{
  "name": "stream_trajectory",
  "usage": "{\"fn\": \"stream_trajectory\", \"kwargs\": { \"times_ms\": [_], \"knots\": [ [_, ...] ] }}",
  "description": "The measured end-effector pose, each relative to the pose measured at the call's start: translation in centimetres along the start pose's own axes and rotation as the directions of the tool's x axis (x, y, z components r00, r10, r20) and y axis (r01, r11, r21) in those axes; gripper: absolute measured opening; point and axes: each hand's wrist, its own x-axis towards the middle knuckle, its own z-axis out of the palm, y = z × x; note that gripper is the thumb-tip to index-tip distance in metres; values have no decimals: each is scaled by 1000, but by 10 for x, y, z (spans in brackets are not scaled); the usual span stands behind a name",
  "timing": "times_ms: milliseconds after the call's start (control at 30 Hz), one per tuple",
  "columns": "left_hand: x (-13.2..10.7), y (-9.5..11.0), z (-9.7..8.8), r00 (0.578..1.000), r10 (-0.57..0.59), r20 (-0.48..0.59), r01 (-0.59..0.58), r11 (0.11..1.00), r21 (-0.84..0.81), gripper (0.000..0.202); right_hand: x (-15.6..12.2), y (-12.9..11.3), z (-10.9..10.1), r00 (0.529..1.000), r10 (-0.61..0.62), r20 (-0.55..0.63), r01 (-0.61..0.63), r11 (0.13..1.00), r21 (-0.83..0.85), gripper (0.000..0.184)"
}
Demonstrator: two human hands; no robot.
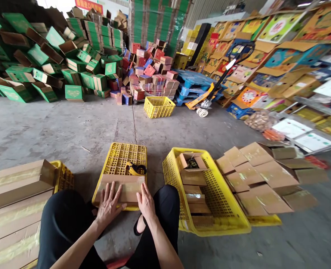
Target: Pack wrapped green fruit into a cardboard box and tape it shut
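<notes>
A long, closed cardboard box lies across the near part of an upturned yellow plastic crate between my knees. My left hand rests flat on its top with the fingers spread. At the box's right end, my right hand touches the corner, its fingers stretched out and close together. Just behind the box, a yellow and black tape dispenser lies on the crate. The box's underside and part of its near side are hidden.
On my right, a yellow crate holds several small boxes. Open cartons are stacked beyond it. Long taped boxes lie at my left. Farther off stand another yellow crate, a pallet jack and piled green cartons.
</notes>
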Motion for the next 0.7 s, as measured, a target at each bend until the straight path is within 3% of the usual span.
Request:
{"fn": "stream_trajectory", "kwargs": {
  "times_ms": [167, 333, 500, 700],
  "knots": [
    [-5, 5, 6, 1000, -12, -24, 12, 1000, 15, 72, -16, -2, -3, 997, -11, 71, 11, 1000, 4, 64],
    [-6, 8, 7, 1000, -10, -23, 11, 999, 46, 73, -48, -13, 3, 999, 35, 27, -34, 999, -25, 65],
    [-1, 19, 6, 999, -34, -38, 36, 998, 44, 74, -50, -14, 1, 999, 35, -21, -35, 999, -12, 61],
    [-3, 54, 15, 992, 121, 44, -120, 993, -12, 64, -61, -25, 4, 997, 71, -8, -72, 996, -53, 61]
  ]
}}
